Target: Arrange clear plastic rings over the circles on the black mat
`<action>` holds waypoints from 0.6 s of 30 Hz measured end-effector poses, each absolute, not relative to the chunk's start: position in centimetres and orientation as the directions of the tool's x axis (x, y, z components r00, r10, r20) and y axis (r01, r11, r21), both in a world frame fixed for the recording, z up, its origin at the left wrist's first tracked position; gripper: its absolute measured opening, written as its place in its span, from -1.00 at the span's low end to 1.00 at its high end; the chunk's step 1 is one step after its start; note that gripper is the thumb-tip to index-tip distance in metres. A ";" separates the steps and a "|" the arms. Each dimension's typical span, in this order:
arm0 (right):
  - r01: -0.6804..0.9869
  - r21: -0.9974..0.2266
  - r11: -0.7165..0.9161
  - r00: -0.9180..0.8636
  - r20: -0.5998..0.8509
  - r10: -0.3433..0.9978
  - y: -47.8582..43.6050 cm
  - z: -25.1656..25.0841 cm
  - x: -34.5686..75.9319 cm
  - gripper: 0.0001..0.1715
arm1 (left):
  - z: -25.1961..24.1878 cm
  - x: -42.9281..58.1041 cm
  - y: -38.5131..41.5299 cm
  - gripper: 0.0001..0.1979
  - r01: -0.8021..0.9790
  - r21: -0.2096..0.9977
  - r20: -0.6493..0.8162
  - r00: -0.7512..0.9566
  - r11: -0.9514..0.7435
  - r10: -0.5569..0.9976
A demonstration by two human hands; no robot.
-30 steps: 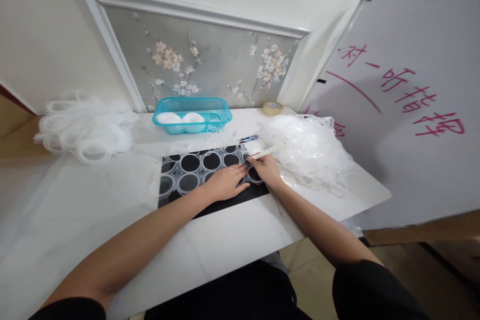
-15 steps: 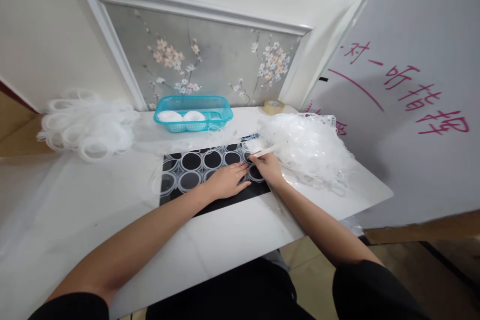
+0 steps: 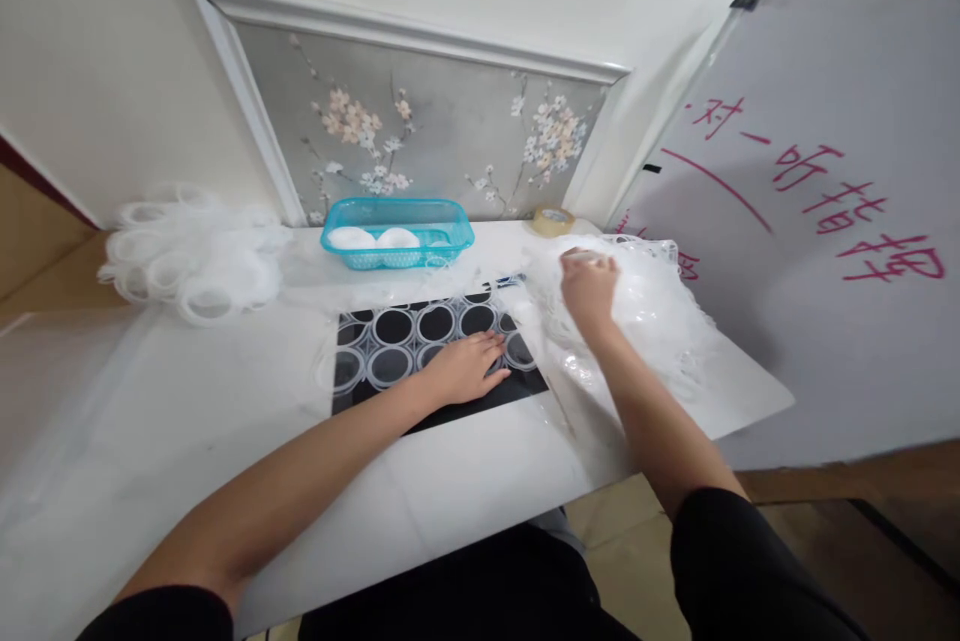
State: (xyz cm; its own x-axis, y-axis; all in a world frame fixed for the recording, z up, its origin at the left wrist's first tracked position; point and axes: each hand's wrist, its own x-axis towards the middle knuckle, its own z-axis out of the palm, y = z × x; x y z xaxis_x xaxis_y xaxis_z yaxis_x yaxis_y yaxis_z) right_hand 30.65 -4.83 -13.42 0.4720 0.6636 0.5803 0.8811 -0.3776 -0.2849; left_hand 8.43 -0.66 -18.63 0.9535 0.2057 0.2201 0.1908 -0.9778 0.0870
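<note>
Blue basket (image 3: 397, 213) held wht. rounds (image 3: 398, 238); L. hand (image 3: 465, 369) lay fingers apart, blk. sheet (image 3: 437, 323), inside tbl. edge (image 3: 420, 549); R. hand (image 3: 591, 289) curled, hold unclear.

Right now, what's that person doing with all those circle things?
Someone is working at a white table with two bare hands. The left hand lies flat on a black sheet patterned with pale rings. The right hand is at the shiny whitish pile, fingers curled; I can't tell whether it grips anything. Behind the sheet sits a blue basket with white round things inside, and more pale rings are heaped off to the left.
</note>
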 end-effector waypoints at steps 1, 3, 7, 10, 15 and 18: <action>0.859 -0.312 -0.407 0.509 0.610 0.607 -4.5 -12.5 31.5 -0.63 | -18.6 8.4 -0.7 -0.59 0.174 0.078 0.224 0.956 -0.982 0.187; 0.855 -0.383 -0.349 0.518 0.651 0.555 -4.3 -11.5 31.6 -0.62 | -18.3 8.2 -1.1 -0.60 0.123 0.041 0.244 0.961 -0.992 0.130; 0.829 -0.558 0.048 0.302 0.517 0.801 -4.9 -14.0 26.6 -0.68 | -17.7 6.9 -2.2 -0.57 0.188 -0.058 0.250 0.954 -0.980 0.168; 0.708 -0.695 0.127 0.212 0.381 0.900 -5.4 -17.1 22.6 -0.73 | -17.9 5.1 -2.5 -0.54 0.305 -0.068 0.224 0.933 -0.950 0.283; 0.541 -0.839 0.054 0.269 0.233 0.935 -5.5 -18.7 21.2 -0.75 | -18.7 2.8 -2.0 -0.55 0.330 -0.002 0.229 0.919 -0.944 0.321; 0.529 -0.846 0.061 0.257 0.228 0.939 -5.5 -18.6 21.5 -0.73 | -18.5 2.7 -1.8 -0.53 0.321 -0.002 0.220 0.924 -0.947 0.313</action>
State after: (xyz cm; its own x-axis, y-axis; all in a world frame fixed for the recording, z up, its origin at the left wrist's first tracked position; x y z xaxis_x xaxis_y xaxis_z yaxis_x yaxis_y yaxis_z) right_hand 21.51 -5.53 -18.57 0.2568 0.9391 0.2282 0.5293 0.0609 -0.8463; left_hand 2.70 -1.84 -18.52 0.9239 0.3129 0.2203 0.3211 -0.9470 -0.0015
